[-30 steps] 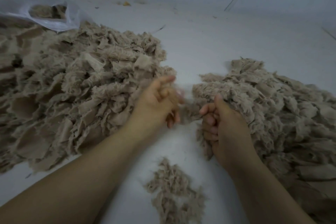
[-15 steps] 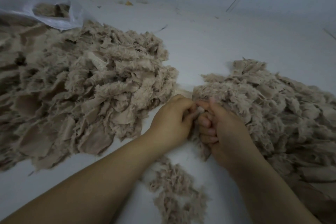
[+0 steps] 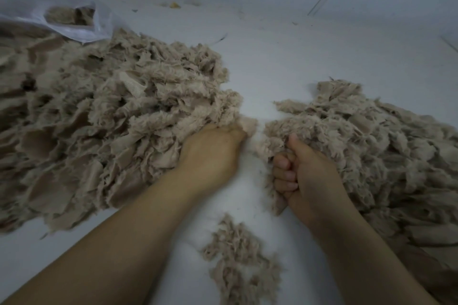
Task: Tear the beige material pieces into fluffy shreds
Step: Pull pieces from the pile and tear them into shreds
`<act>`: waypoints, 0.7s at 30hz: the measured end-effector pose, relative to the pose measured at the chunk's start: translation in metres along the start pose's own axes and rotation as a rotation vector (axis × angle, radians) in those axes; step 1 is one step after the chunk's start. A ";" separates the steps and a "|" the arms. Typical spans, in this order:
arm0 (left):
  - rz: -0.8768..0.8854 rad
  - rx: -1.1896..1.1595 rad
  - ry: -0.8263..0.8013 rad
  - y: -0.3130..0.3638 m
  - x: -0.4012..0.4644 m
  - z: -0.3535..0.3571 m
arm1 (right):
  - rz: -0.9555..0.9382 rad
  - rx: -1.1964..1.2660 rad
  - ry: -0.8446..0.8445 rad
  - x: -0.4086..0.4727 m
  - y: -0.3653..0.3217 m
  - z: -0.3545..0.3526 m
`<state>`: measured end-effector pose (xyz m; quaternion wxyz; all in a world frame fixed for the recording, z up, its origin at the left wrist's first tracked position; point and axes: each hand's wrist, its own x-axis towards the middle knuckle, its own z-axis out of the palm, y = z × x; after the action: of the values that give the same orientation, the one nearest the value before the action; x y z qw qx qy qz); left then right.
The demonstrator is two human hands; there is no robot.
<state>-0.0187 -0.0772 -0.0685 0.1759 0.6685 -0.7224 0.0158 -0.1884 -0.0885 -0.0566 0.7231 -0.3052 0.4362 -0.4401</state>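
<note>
A pale grey-white floor [image 3: 285,62] runs back to a wall of the same colour; the light is dim. There is only the head view, looking down at two bare forearms.

Take the right hand [image 3: 307,176] as the landmark. Its fingers are curled tight around a tuft of beige material, thumb up, at the near edge of the right pile [image 3: 371,146], which spreads away to its right. Left of it, across a narrow strip of bare floor, the left hand [image 3: 213,153] lies knuckles-up at the edge of the left pile [image 3: 111,119]; a small pale scrap [image 3: 249,124] shows at its fingertips, but the fingers are hidden, so whether it holds the scrap cannot be told. The left pile is larger, with flatter pieces mixed in. Below the right hand lies a small heap of shreds [image 3: 243,262]. Far to its upper left, a clear bag [image 3: 49,10] holds more beige material.

To tear well, judging from this: pinch a small piece close between both hands and pull apart along the fibres, thin bits at a time, then drop them on the heap.
</note>
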 end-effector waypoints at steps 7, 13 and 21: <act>-0.061 0.153 0.052 0.006 -0.002 -0.006 | -0.016 0.110 0.017 0.001 -0.002 -0.003; -0.116 -0.525 -0.050 0.033 0.003 0.003 | -0.023 0.062 -0.053 0.007 0.002 -0.007; -0.265 -1.023 0.027 0.034 0.004 0.005 | -0.022 -0.070 0.003 0.006 0.003 -0.004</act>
<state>-0.0534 -0.0781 -0.0645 0.4893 0.5826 -0.5449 -0.3525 -0.1892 -0.0930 -0.0625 0.7065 -0.3345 0.4490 -0.4330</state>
